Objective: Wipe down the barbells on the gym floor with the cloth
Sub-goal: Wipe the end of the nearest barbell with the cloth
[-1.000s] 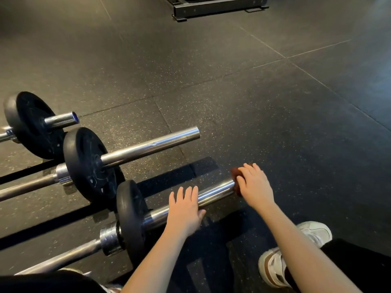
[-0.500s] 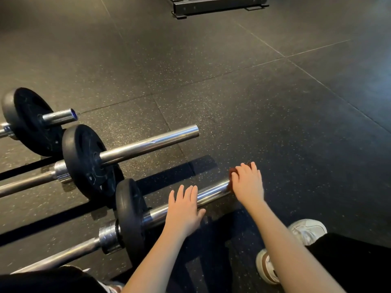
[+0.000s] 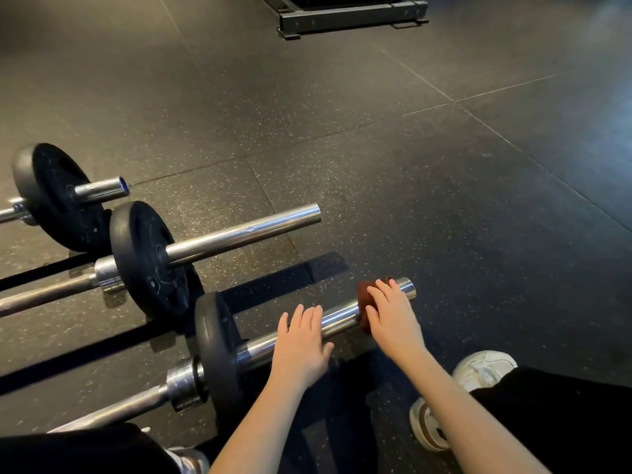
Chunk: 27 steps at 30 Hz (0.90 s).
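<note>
The nearest barbell (image 3: 338,321) lies on the dark speckled floor (image 3: 444,200), and both hands are on its bare chrome end. The left hand (image 3: 301,350) rests flat on top of that bar, fingers straight and slightly spread, holding nothing. It sits between the bar's black plate (image 3: 215,354) and the right hand (image 3: 393,316).

The right hand is farther out along the same bar, close to its tip. Its fingers lie almost straight across a reddish-brown cloth (image 3: 363,295) and press it onto the metal; the thumb is hidden, so nothing shows it curling round the bar. The cloth is bunched against the bar under those fingers and shows mostly on the side toward the plate. A short stretch of shiny tip sticks out past the hand. On the other side of the plate sits a silver collar (image 3: 184,381), and the thinner shaft runs off toward the lower left edge.

Two more bars lie beyond the nearest barbell, roughly parallel to it — the middle barbell (image 3: 239,234) with its own black plate, then the far barbell (image 3: 99,189) with a short stub end and a blue-rimmed opening. Well beyond them all stands a dark metal frame (image 3: 349,15) at the top of the view.

On the near side of the nearest barbell, a white shoe (image 3: 485,371) and a black trouser leg (image 3: 564,422) show under the right forearm.
</note>
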Each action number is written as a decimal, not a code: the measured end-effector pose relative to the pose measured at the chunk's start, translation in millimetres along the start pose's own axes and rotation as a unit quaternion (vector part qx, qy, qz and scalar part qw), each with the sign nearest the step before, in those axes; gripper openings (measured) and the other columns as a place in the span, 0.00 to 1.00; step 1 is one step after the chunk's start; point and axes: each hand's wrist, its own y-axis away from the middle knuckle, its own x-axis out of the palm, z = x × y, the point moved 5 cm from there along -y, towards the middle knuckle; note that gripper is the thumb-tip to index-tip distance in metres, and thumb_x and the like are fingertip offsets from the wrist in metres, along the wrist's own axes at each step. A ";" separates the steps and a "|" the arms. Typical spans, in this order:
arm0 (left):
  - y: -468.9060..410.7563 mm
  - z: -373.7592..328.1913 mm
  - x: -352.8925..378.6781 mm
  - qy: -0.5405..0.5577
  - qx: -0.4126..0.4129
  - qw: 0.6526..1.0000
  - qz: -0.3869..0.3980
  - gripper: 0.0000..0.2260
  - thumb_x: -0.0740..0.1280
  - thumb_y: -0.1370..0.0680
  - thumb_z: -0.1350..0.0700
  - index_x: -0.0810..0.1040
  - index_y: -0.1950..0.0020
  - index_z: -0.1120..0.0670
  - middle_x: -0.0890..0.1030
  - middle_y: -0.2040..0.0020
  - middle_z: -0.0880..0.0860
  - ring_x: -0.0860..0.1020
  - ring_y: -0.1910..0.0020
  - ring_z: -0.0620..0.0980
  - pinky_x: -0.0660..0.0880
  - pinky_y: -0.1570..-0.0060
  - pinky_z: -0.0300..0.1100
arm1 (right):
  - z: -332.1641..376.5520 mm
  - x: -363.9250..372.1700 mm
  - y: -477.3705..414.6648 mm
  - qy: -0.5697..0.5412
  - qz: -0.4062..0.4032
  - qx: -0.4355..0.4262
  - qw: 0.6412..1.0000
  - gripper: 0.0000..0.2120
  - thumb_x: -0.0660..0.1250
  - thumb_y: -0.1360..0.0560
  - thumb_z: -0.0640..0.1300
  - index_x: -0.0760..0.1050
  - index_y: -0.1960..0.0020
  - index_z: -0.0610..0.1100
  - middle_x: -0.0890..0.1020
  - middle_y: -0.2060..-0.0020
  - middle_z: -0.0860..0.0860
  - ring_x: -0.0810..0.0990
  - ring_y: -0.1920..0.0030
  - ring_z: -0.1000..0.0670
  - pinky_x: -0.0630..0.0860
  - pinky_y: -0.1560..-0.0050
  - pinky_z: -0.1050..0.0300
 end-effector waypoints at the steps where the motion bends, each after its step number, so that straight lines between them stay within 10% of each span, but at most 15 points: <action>1: 1.9 -1.4 0.4 0.001 0.003 1.000 0.002 0.31 0.55 0.18 0.43 0.47 0.21 0.53 0.51 0.21 0.51 0.46 0.22 0.52 0.42 0.24 0.53 | -6.0 -4.5 -1.3 0.007 0.006 -0.010 1.000 0.21 0.58 0.18 0.47 0.63 0.25 0.48 0.62 0.24 0.51 0.52 0.22 0.49 0.52 0.23 0.49; 27: 58.7 6.4 -21.1 -0.158 0.050 0.983 0.078 0.29 0.55 0.17 0.46 0.47 0.21 0.53 0.50 0.20 0.52 0.46 0.22 0.53 0.42 0.24 0.52 | -17.7 -7.3 18.7 0.010 0.000 0.049 0.999 0.19 0.54 0.17 0.49 0.67 0.28 0.47 0.65 0.25 0.49 0.52 0.22 0.45 0.53 0.23 0.45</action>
